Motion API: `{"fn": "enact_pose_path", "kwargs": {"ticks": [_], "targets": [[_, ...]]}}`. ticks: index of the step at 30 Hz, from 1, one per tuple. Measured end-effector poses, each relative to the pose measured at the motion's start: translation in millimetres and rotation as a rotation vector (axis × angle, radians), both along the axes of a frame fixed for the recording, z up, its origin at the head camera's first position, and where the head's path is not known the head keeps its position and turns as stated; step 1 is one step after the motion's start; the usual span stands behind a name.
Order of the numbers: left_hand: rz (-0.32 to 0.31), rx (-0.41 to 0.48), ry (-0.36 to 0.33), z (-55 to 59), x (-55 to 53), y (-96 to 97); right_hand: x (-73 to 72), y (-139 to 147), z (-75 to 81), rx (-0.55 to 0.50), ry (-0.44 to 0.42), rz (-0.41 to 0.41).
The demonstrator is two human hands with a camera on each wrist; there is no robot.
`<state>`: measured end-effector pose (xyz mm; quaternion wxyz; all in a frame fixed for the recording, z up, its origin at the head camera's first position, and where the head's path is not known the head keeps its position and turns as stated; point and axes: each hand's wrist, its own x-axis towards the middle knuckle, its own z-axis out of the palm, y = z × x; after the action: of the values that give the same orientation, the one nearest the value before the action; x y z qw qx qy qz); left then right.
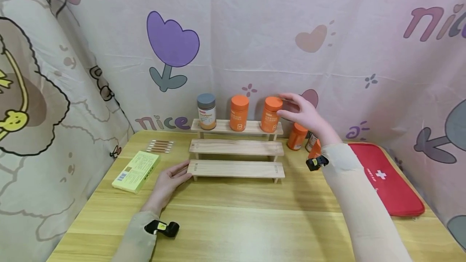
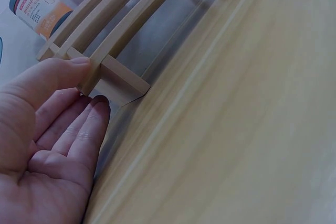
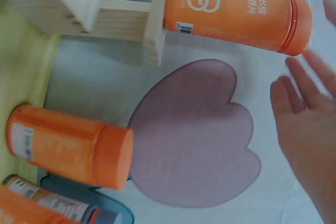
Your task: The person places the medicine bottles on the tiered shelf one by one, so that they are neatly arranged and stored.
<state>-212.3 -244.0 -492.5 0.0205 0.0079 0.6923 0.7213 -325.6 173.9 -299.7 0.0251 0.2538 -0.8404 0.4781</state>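
at the centre right of the head view, your right hand (image 1: 306,113) reaches to an orange bottle (image 1: 271,118) that stands upright on the right end of the top step of a wooden rack (image 1: 236,169). your thumb and fingers are apart, spread around the side of its cap; the right wrist view shows them just beside the cap, and you cannot tell whether a fingertip touches it. lower left of centre, your left hand (image 1: 170,181) is clamped on the left end of the rack's lowest step, thumb on one side and fingers on the other. on the same top step, a second orange bottle (image 1: 238,116) stands in the middle and a grey-capped bottle (image 1: 206,112) at the left. right of the rack, a third orange bottle (image 1: 297,136) sits on the table (image 1: 233,221), with more bottles partly hidden by your sleeve. at the left of the frame, some cotton swabs (image 1: 160,146) lie above a yellow box (image 1: 136,172); at the right, a red first aid pouch (image 1: 393,185) lies flat.
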Motion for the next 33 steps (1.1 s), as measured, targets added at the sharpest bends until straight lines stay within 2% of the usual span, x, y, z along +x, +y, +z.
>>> {"fn": "enact_pose_path", "kwargs": {"ticks": [5, 9, 13, 16, 22, 27, 33], "targets": [[0.005, -0.022, -0.012, -0.3, -0.1, -1.0, 15.5, 17, -14.4, 0.031, 0.049, -0.104], [0.010, -0.036, -0.020, 0.1, 0.4, -2.0, 25.1, 30, -32.6, 0.032, 0.093, -0.145], [0.004, -0.032, -0.017, -0.4, 0.5, -2.4, 36.3, 43, -51.1, -0.014, 0.094, -0.189], [-0.001, -0.035, -0.014, -0.6, 0.3, -2.2, 45.0, 51, -60.1, -0.006, 0.103, -0.241], [-0.008, -0.022, -0.009, -0.6, 0.3, -1.3, 52.9, 68, -70.8, 0.113, 0.156, -0.347], [-0.009, -0.014, -0.009, 0.2, 0.8, -0.7, 54.3, 85, -77.0, 0.227, 0.193, -0.392], [-0.005, -0.026, -0.010, 0.1, 1.1, -0.7, 56.5, 103, -83.0, 0.322, 0.107, -0.428]]}}
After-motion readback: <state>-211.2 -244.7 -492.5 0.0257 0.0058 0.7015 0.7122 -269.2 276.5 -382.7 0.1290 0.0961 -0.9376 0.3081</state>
